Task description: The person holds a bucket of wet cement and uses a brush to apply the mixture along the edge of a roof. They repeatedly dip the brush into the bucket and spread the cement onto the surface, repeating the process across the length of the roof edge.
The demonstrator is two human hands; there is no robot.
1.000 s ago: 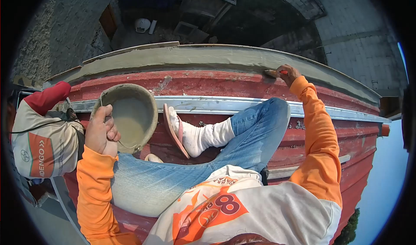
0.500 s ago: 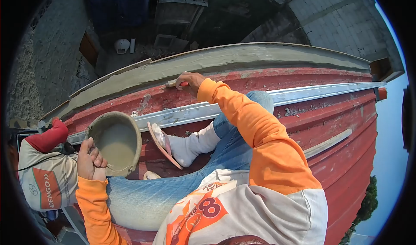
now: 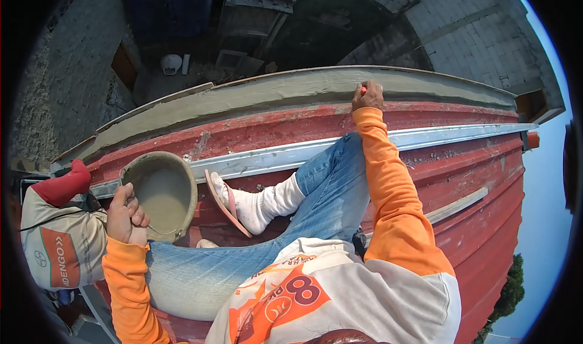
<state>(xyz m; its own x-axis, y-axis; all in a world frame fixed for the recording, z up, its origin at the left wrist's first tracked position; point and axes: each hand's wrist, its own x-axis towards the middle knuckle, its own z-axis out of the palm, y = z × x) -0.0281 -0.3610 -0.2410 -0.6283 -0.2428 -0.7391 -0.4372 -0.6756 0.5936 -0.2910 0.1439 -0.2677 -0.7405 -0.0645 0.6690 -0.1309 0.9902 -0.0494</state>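
Note:
My left hand (image 3: 127, 215) is closed round the thin handle of a round bucket (image 3: 189, 189), which is tilted and holds grey, watery cement mix. My right hand (image 3: 368, 96) reaches out to the wet-looking grey cement ledge (image 3: 255, 96) along the roof edge. It grips a paintbrush by its red handle (image 3: 364, 90); the brush's head is hidden by the hand. The knuckles are over the ledge, right of its middle.
Red corrugated roofing (image 3: 480, 234) lies beneath me. A long metal strip (image 3: 261, 158) runs across it, near my sandalled foot (image 3: 243, 210). A loose wooden batten (image 3: 455, 205) lies at right. Another person (image 3: 64, 247) is close at left. Beyond the ledge is a drop.
My right hand has moved right and outward with the brush, from the red roofing beside the ledge to over the ledge. My left hand and the bucket stay nearly in place.

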